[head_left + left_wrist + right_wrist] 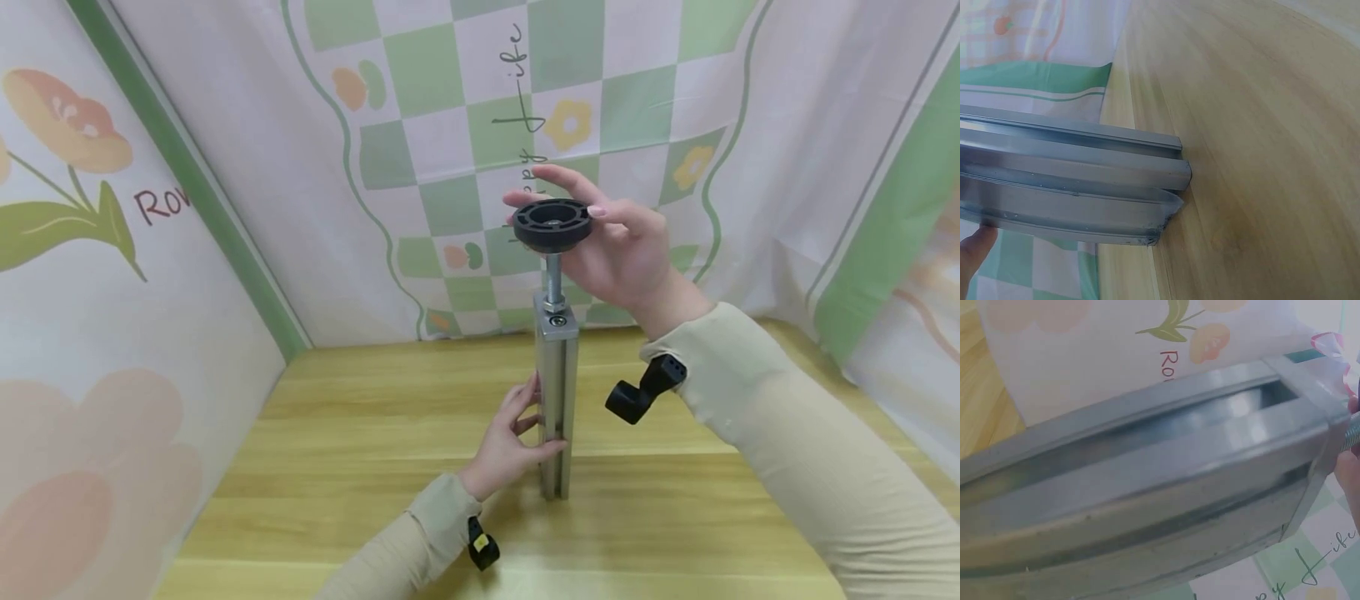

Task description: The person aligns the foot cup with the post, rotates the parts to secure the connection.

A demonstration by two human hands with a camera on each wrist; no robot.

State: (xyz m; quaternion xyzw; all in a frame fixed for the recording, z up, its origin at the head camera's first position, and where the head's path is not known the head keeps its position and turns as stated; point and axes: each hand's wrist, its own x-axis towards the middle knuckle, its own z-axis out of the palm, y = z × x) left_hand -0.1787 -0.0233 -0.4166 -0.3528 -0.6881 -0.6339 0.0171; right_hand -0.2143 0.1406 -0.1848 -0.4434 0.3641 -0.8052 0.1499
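Note:
An upright silver aluminium profile (pixel 553 392) with slotted sides stands on the wooden table. From its end plate (pixel 558 323) rises a threaded rod (pixel 553 279) with a nut at its base, topped by a round black foot (pixel 552 227). My left hand (pixel 506 450) grips the lower part of the profile, thumb across the near side and fingers on the far side. My right hand (pixel 618 250) is up at the black foot, its thumb touching the rim. The other fingers reach out fairly straight behind the foot, which partly hides them.
The wooden table (pixel 360 433) runs back to a curtain (pixel 495 142) with a green checked print. Printed cloth also hangs on the left and right sides. A black wrist mount (pixel 645 390) sticks out from the right sleeve, and another (pixel 482 546) from the left sleeve.

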